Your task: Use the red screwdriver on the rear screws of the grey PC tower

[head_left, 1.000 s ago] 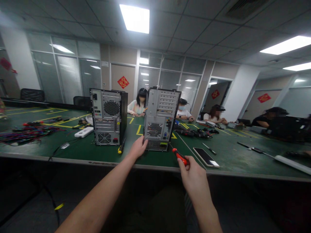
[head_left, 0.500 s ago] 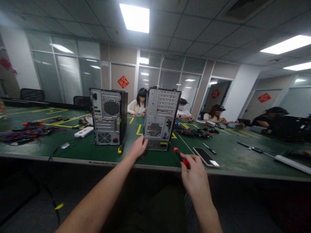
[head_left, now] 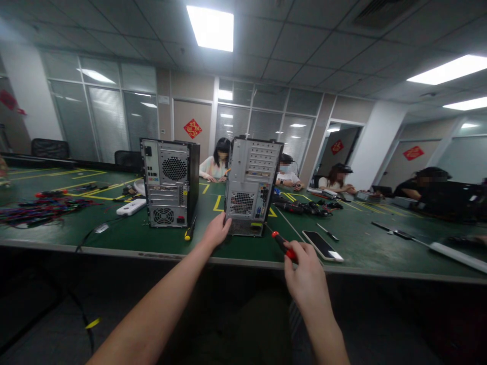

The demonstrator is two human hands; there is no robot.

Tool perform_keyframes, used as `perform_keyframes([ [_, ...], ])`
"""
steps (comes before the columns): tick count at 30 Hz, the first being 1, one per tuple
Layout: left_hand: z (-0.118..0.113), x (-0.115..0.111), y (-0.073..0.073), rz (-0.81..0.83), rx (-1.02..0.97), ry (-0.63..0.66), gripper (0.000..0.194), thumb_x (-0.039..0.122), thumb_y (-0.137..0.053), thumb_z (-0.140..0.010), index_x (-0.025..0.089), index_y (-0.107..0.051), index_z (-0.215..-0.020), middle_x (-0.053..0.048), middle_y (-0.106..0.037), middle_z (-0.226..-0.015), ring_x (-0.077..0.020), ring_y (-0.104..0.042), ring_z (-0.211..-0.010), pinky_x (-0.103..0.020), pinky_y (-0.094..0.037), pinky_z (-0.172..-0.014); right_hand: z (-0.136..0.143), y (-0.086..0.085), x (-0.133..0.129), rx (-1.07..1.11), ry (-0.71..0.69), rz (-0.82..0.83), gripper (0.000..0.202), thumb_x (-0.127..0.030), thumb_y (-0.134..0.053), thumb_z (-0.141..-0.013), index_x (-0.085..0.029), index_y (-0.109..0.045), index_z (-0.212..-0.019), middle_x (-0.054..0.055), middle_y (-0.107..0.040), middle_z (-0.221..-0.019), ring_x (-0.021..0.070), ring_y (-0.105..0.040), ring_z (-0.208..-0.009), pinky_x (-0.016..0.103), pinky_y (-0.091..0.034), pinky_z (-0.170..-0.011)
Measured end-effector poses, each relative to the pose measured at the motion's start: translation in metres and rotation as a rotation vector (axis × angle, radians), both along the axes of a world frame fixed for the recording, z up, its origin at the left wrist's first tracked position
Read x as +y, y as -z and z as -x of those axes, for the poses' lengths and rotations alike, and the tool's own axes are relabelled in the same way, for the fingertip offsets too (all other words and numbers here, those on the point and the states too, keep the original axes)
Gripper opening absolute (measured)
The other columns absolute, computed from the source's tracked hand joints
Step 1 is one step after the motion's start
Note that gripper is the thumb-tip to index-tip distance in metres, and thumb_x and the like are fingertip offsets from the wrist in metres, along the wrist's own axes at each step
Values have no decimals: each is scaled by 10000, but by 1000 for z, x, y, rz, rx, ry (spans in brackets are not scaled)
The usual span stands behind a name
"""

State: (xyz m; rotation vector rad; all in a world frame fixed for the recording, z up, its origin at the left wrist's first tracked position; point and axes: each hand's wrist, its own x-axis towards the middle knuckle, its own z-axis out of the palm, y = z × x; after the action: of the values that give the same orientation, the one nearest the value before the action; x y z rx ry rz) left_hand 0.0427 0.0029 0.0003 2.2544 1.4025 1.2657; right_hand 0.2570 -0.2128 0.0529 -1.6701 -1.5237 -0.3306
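A grey computer case (head_left: 238, 165) stands upright on the green table, its rear panel with slots and ports facing me. My left hand (head_left: 217, 230) grips its lower left edge, thumb on the near side and the other fingers mostly hidden. In my right hand (head_left: 304, 263) is a red-and-black screwdriver (head_left: 281, 243), held by its handle. Its shaft points at the case's lower right corner; whether the tip touches a screw is too small to tell. A second computer case (head_left: 167, 182) stands to the left, with a yellow-and-black screwdriver (head_left: 189, 230) beside its base.
Right of my right hand lie a smartphone (head_left: 323, 246) and a thin pen-like tool (head_left: 327, 232). Bundled black cables (head_left: 312, 208) lie behind them. At left are a white power strip (head_left: 131, 207) and tangled coloured wires (head_left: 45, 209). Several people sit across the table (head_left: 152, 243).
Almost nothing differs. Both hands, the screwdriver and the computer case keep their places; at most my right hand has shifted very slightly.
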Motion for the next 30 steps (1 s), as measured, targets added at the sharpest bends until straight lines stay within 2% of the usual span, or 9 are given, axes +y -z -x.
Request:
perform_keyframes([
  [3, 0, 1, 0, 8, -6, 17, 262, 414, -424, -1042, 211, -586, -1009, -115, -716, -1053, -243, -676, -976, -333, -490, -831, -1, 0, 0, 40, -22, -19, 254, -274, -485, -918, -213, -661, -1090, 97, -657, -1083, 233, -667, -872, 375, -518, -794],
  [6, 1, 1, 0, 5, -16, 28, 266, 410, -421, -1042, 209, -594, -1027, -122, -718, -1079, -248, -677, -994, -339, -495, -846, -1, 0, 1, 119, -18, 27, 281, -392, -510, -946, -194, -659, -1079, 53, -653, -852, 207, -623, -691, 347, -492, -695],
  [9, 1, 1, 0, 3, -22, 34, 264, 405, -419, -1044, 208, -595, -1041, -124, -719, -1105, -247, -677, -1006, -338, -495, -854, -2, 0, 1, 135, -5, 52, 330, -451, -521, -955, -181, -660, -1081, 29, -626, -749, 205, -607, -654, 335, -471, -674],
  [13, 1, 0, -1, 8, -23, 31, 265, 411, -416, -1047, 210, -588, -1028, -120, -719, -1091, -241, -676, -997, -331, -491, -841, -1, 0, 0, 55, -9, 13, 256, -319, -497, -938, -200, -673, -1083, 78, -664, -976, 211, -645, -778, 344, -498, -738],
  [17, 2, -2, -1, 18, -26, 30, 264, 412, -418, -1047, 212, -591, -1038, -118, -721, -1090, -243, -678, -1011, -331, -492, -847, -1, -1, 0, 16, 7, 10, 292, -237, -485, -902, -211, -684, -1115, 104, -637, -1173, 237, -664, -945, 368, -508, -818],
  [19, 2, -1, -1, 14, -25, 28, 260, 409, -423, -1045, 214, -594, -1040, -117, -722, -1094, -242, -679, -1018, -330, -492, -853, 0, -2, 0, 40, -3, 7, 288, -260, -490, -912, -209, -679, -1124, 100, -646, -1141, 227, -664, -903, 364, -509, -808],
  [23, 1, 0, -1, 12, -20, 27, 264, 408, -422, -1044, 210, -597, -1030, -119, -720, -1081, -245, -679, -991, -335, -493, -844, 1, -3, 1, 131, -4, 70, 293, -401, -527, -946, -190, -668, -1092, 44, -638, -842, 199, -613, -685, 337, -482, -686],
  [25, 1, 1, 0, 9, -19, 26, 260, 403, -425, -1043, 208, -598, -1030, -119, -719, -1077, -246, -678, -991, -335, -493, -845, 1, -3, 1, 146, 4, 90, 312, -440, -534, -949, -186, -667, -1073, 27, -615, -772, 199, -598, -655, 335, -469, -665],
  [30, 1, 2, 0, 5, -16, 18, 249, 395, -433, -1042, 209, -598, -1036, -115, -719, -1075, -245, -680, -999, -328, -492, -845, -1, 0, 1, 56, -11, 22, 283, -281, -499, -920, -193, -685, -1115, 98, -645, -1069, 230, -663, -866, 374, -514, -798],
])
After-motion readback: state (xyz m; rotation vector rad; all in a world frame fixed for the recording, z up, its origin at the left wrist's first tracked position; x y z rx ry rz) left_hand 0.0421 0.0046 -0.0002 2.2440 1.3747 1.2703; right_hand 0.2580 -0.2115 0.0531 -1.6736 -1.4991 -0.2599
